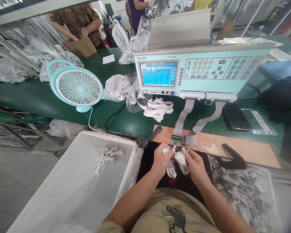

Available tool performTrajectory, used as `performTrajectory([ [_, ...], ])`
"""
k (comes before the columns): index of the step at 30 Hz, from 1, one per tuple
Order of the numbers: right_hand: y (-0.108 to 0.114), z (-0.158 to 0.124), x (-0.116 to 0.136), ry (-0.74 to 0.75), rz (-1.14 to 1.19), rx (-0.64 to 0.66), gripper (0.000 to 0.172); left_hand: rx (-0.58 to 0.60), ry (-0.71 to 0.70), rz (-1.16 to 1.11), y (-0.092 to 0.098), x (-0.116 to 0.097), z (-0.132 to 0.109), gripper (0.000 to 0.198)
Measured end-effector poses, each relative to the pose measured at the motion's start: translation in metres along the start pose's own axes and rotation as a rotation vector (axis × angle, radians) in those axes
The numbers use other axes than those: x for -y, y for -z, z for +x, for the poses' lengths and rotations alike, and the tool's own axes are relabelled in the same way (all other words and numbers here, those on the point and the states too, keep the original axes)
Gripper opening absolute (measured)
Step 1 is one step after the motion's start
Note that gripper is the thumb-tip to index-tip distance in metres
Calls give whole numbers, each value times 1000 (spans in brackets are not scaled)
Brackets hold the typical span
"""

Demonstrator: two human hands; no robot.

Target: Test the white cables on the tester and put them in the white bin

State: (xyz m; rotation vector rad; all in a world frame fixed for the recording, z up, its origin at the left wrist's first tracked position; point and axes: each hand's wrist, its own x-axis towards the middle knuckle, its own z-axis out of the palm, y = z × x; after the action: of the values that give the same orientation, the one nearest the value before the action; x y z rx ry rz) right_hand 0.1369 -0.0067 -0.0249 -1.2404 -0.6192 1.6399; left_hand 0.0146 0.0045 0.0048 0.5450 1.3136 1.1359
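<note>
Looking down, we see a long green counter (38,97) running across the view, and on its right half stands a pale green tester (201,69) with a lit blue screen (158,74) and a keypad. Below the counter's front edge on our left sits a big white bin (63,200), with one bundled white cable (107,156) lying near its far end. On our right, under the same edge, a second bin (269,181) is heaped with loose white cables (240,191). A light blue fan (76,86) stands on the counter's left part, facing us. Bags of coiled cables (117,87) lie between the fan and the tester, and a loose bunch of cables (157,109) sits just in front of the screen. A black phone (235,117) lies toward the counter's right end. Two grey ribbon leads (184,118) hang from the tester to small sockets (176,139) on a brown board (252,150) at the front edge. Just below those sockets, our left hand (162,160) and right hand (195,163) are both closed around a coiled white cable (177,161), its ends held up against the sockets. A person in a checked shirt (81,19) works at the counter's far left corner.
</note>
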Motion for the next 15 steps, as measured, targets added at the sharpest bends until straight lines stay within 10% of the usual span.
performTrajectory([
  [15, -3, -4, 7, 1, 11, 5, 33, -54, 1, -149, -9, 6, -2, 25],
])
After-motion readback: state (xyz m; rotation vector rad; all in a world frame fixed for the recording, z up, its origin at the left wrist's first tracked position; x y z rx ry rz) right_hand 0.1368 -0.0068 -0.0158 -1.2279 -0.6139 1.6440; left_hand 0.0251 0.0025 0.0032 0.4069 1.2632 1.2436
